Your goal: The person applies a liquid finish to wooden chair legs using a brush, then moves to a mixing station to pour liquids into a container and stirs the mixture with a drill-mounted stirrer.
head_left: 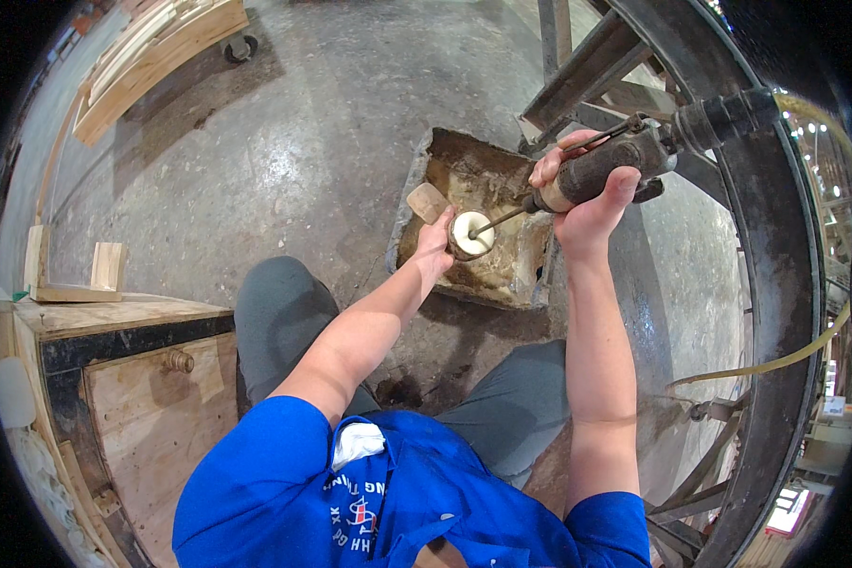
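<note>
My left hand [434, 248] is closed around a small round cup [473, 257] with white, paste-like stuff [463, 225] inside. A flat tan piece [428, 203], like a block or paddle, sticks out beside my left fingers; whether it joins the cup cannot be made out. My right hand [589, 218] grips a dark air-powered hand tool [598, 175], its thumb lying along the near side. From the tool a thin metal rod [509, 219] slants down left into the white stuff. Both hands are above a stained, crusted open tub [511, 291] on the floor.
A black metal frame [790, 312] rises at the right, with a yellowish hose [795, 355] running past it. At the left stands a wooden cabinet [161, 388] with a wooden bracket [74, 289] on top. A wheeled cart [166, 62] with wood stands far left on the concrete floor [341, 114].
</note>
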### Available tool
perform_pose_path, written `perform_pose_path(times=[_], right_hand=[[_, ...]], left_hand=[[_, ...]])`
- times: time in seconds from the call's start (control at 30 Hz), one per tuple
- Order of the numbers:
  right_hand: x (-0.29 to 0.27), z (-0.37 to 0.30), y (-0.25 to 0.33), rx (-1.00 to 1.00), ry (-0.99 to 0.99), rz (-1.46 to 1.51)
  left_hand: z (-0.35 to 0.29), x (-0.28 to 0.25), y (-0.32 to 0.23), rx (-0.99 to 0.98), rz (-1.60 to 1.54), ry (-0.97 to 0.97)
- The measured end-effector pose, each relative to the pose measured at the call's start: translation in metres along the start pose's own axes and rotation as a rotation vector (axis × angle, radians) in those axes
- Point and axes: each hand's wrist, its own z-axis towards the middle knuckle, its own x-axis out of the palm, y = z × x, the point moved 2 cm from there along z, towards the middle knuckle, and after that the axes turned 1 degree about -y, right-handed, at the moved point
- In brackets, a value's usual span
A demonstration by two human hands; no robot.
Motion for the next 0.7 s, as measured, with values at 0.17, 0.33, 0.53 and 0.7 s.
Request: perform_pose_path(times=[0.17,0.33,0.53,0.7], right_hand=[[-0.0015,-0.001,0.0025,0.013,-0.019,0.007],[-0.0018,-0.0011,0.0043,0.021,-0.015,-0.004],[0.0013,-0.0008,0.0088,0.018,0.009,-0.034],[0.0002,-0.0005,0.0097,0.024,0.003,-0.032]], left_hand=[[0.0013,-0.0002,0.0015,-0.017,0.014,0.0],[0.0047,-0.0022,0.0029,0.009,0.009,0.006],[0.0073,-0.0053,0.0018,-0.005,-0.028,0.006],[0.0037,-0.0023,0.0012,-0.004,-0.038,-0.009]])
